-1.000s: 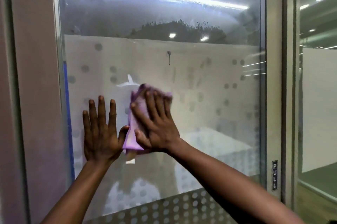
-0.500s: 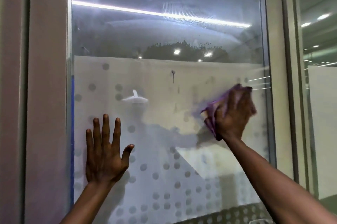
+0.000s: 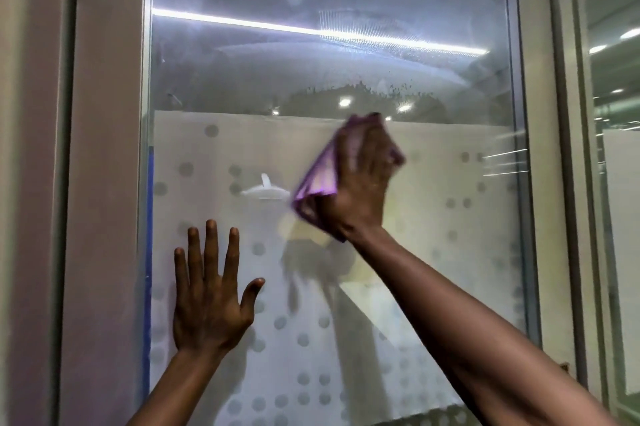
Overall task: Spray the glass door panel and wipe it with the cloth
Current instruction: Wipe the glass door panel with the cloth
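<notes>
We face one glass door panel [image 3: 433,235], frosted and dotted below, ceiling lights mirrored above. Our left hand [image 3: 207,301] lies flat, fingers spread; our right hand [image 3: 363,179] grips one purple cloth [image 3: 318,179] mid-pane.

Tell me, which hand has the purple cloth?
The right hand: it grips the purple cloth against the glass. The left hand lies flat, holding nothing.

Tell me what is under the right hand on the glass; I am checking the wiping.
A bunched purple cloth lies between the right hand and the frosted, dotted glass door panel. The glass beneath it is covered.
</notes>
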The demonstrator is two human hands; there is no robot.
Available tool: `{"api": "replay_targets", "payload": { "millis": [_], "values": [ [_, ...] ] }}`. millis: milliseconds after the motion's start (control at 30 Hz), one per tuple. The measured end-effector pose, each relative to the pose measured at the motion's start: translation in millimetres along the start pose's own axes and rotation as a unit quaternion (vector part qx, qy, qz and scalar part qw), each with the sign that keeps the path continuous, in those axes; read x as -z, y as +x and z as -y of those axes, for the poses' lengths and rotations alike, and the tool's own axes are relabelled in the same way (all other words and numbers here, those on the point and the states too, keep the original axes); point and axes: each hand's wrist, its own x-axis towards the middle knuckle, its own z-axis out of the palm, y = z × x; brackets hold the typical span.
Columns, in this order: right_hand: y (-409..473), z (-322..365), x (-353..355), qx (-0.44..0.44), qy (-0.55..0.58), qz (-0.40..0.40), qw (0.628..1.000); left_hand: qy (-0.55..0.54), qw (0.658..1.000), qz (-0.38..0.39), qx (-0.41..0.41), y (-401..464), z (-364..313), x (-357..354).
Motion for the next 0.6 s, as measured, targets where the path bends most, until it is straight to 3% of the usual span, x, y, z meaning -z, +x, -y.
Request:
{"api": "replay_targets", "payload": {
  "millis": [67,133,200,267,367,467,533,600],
  "values": [
    [2,16,-5,0.216,-0.023,0.021,0.976,-0.006,1.000,-0.003,-0.001,0,1,0],
    [6,20,-6,0.400,-0.039,0.040,0.915,-0.013,1.000,-0.005,-0.007,0,2,0],
    [12,15,0,0.495,-0.059,0.062,0.865,-0.017,1.000,-0.006,-0.012,1,4,1],
    [18,-1,5,0.508,-0.078,0.065,0.856,-0.019,1.000,-0.006,-0.010,1,5,1],
    [24,-41,12,0.389,-0.094,0.024,0.916,-0.020,1.000,-0.006,-0.006,1,3,1],
    [23,-92,23,0.170,-0.095,-0.051,0.979,-0.020,1.000,-0.003,-0.001,1,2,0],
    [20,-123,30,-0.003,-0.093,-0.087,0.992,-0.014,1.000,-0.001,0.001,0,1,-1],
    [22,-138,32,-0.199,-0.062,-0.109,0.972,-0.017,1.000,-0.006,0.001,0,0,-3]
  ]
}}
